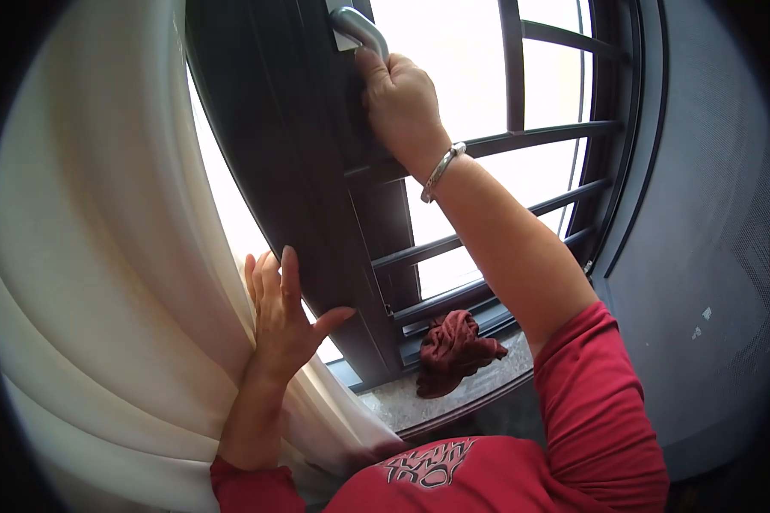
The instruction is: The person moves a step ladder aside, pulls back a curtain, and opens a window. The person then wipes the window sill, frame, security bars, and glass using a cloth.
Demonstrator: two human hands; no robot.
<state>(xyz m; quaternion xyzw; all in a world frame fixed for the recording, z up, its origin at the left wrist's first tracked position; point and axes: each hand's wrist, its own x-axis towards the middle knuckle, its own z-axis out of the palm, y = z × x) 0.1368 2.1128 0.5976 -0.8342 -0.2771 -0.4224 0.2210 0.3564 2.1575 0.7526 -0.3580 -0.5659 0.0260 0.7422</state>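
A silver window handle [357, 28] sits on the dark window frame [274, 128] at the top. My right hand [399, 98] is wrapped round the lower part of this handle, with a silver bracelet at the wrist. Lower left, my left hand [282, 312] is at the outer edge of the frame, fingers spread and thumb lying over the frame's face. A crumpled dark red cloth [456, 352] lies on the stone sill [402, 405] below the window.
A pale curtain [103, 231] hangs on the left, against my left forearm. Dark bars [513, 68] cross the bright window opening. To the right stands a grey mesh screen panel [701, 256] with a dark fitting at its far edge.
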